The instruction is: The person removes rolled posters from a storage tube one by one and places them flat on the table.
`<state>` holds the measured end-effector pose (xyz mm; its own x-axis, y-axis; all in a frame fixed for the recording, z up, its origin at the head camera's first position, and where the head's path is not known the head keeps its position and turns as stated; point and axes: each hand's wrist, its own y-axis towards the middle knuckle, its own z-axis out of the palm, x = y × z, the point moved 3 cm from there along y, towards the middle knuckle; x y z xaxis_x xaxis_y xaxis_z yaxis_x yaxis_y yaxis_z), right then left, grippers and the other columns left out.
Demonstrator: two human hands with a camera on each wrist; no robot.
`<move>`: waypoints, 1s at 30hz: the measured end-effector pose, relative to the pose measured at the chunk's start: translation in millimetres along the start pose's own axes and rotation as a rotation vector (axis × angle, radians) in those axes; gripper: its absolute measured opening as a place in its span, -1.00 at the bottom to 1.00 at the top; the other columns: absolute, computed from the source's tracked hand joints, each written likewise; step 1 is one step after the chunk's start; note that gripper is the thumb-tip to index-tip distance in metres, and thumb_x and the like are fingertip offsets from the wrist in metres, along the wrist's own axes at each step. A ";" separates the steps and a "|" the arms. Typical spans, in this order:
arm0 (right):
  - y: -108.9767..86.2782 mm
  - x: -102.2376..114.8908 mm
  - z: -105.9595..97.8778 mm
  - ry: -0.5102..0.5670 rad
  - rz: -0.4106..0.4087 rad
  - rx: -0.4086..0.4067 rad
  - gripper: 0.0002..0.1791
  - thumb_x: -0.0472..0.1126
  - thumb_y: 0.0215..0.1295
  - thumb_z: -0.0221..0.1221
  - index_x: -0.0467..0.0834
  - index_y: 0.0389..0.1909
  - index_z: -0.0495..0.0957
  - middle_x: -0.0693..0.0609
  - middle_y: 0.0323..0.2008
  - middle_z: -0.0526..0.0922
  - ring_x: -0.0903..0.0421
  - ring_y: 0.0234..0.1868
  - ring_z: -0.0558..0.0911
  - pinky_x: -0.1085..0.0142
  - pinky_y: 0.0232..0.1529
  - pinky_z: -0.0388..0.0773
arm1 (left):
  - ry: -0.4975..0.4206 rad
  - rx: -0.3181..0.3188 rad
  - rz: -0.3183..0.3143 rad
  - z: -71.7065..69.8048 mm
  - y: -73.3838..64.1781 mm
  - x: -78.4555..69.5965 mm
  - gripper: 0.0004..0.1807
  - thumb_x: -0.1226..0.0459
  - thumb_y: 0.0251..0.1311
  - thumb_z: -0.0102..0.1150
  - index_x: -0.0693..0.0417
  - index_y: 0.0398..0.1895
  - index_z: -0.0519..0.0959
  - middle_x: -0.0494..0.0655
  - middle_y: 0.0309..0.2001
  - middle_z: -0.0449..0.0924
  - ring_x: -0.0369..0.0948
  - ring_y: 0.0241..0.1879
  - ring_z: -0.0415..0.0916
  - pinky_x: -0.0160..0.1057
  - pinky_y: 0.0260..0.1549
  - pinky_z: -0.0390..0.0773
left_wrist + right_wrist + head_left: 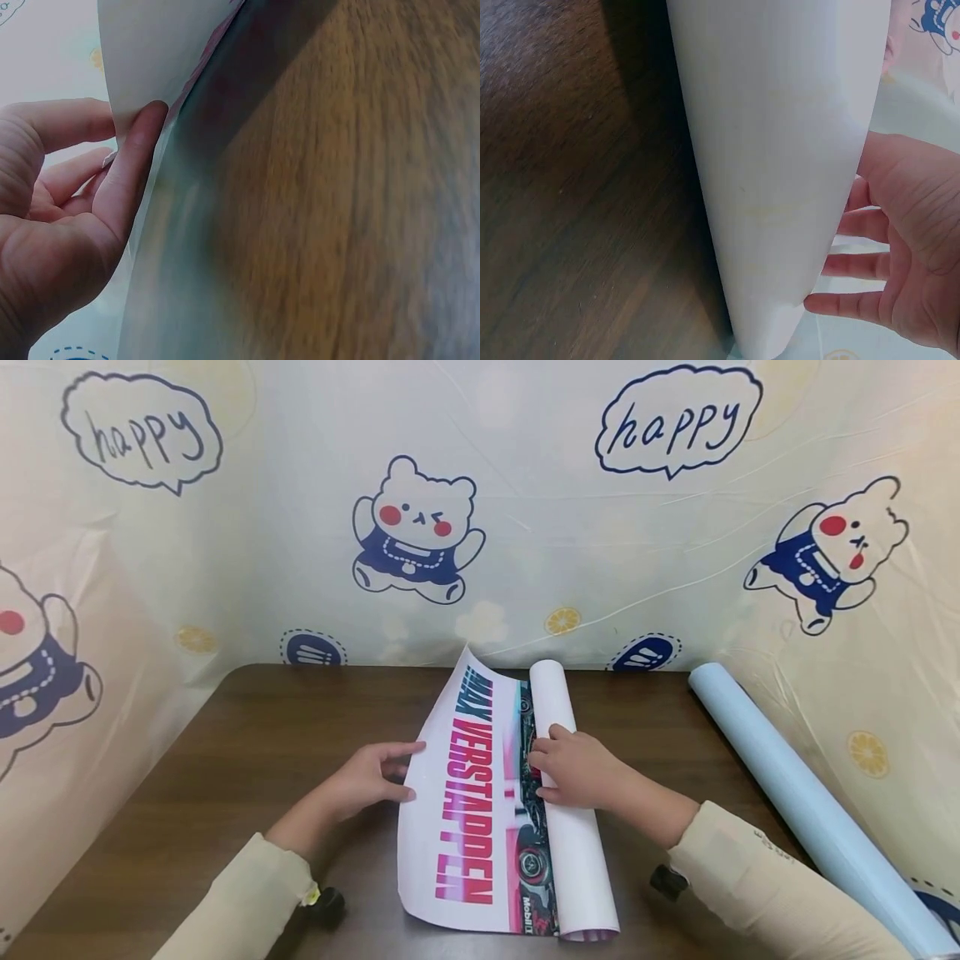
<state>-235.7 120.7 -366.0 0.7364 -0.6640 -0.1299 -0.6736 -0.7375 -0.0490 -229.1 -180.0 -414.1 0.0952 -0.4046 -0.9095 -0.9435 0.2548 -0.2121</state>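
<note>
A poster lies partly unrolled on the brown table, its printed face (468,793) showing the words MAX VERSTAPPEN and part of a race car. Its right part forms a white roll (581,868), which fills much of the right wrist view. My left hand (371,781) pinches the raised left edge of the sheet; in the left wrist view the thumb (139,169) overlaps the pale underside. Across the roll lies my right hand (577,768), fingers bent over it with fingertips at its left side. The roll hides some of those fingers in the right wrist view.
A long light-blue roll (810,793) lies along the right side of the table (225,793). Behind the table hangs a pale curtain (540,543) printed with bears and the word happy. Dark wrist devices show under both sleeves.
</note>
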 end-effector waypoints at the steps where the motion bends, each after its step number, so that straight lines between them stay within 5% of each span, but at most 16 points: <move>1: -0.9 -0.3 0.0 0.004 -0.003 -0.003 -0.45 0.11 0.15 0.33 -0.08 0.10 0.59 -0.04 0.12 0.59 -0.01 0.02 0.51 0.21 -0.08 0.61 | -0.001 0.002 0.001 -1.4 -0.8 1.0 -0.17 0.31 -0.07 0.52 -0.01 0.36 0.41 0.03 0.14 0.50 -0.05 0.00 0.59 -0.06 -0.16 0.65; 9: -8.3 -5.9 1.5 -0.077 -0.033 -0.058 -0.66 0.03 0.20 0.27 -0.03 -0.05 0.66 -0.08 -0.05 0.62 -0.02 -0.13 0.49 0.21 -0.20 0.61 | -0.026 0.002 -0.001 -14.7 -8.2 8.6 -0.16 0.27 -0.06 0.52 -0.01 0.38 0.39 0.08 0.18 0.48 0.00 0.03 0.58 -0.05 -0.14 0.64; 13: -11.2 -11.8 3.3 -0.094 0.006 -0.055 -0.58 0.12 0.20 0.28 -0.08 -0.05 0.65 -0.12 -0.09 0.57 -0.03 -0.15 0.47 0.18 -0.13 0.60 | -0.029 0.004 0.011 -20.7 -11.4 11.6 -0.15 0.27 -0.05 0.52 0.02 0.39 0.37 0.11 0.19 0.47 0.02 0.04 0.57 -0.04 -0.14 0.64; 18: -15.6 -19.7 6.2 -0.011 0.048 -0.044 -0.45 0.12 0.19 0.30 -0.16 0.07 0.57 -0.16 0.08 0.55 -0.11 0.05 0.50 0.06 0.07 0.55 | -0.025 0.006 0.012 -28.4 -15.6 16.9 -0.13 0.28 -0.03 0.50 0.06 0.41 0.33 0.15 0.19 0.47 0.03 0.02 0.58 -0.02 -0.15 0.64; 23: -21.6 -25.8 11.8 0.085 0.029 0.003 -0.60 -0.09 0.29 0.23 -0.10 0.12 0.59 -0.18 0.30 0.43 -0.27 0.32 0.35 -0.09 0.16 0.45 | -0.006 -0.011 -0.005 -36.0 -19.9 20.1 -0.13 0.27 -0.02 0.50 0.06 0.42 0.32 0.16 0.20 0.45 0.03 0.03 0.57 -0.02 -0.13 0.64; 30: -30.2 -33.2 13.9 0.097 0.056 -0.012 -0.62 -0.04 0.29 0.23 -0.10 0.08 0.60 -0.20 0.22 0.50 -0.26 0.28 0.40 -0.11 0.15 0.45 | 0.009 -0.029 -0.026 -44.0 -23.2 23.7 -0.12 0.24 -0.03 0.51 0.05 0.42 0.32 0.16 0.20 0.45 0.05 0.05 0.56 -0.03 -0.11 0.63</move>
<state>-240.7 166.7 -374.0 0.7008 -0.7125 -0.0360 -0.7134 -0.7000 -0.0323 -218.9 -234.1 -415.0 0.1175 -0.4189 -0.9004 -0.9495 0.2182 -0.2254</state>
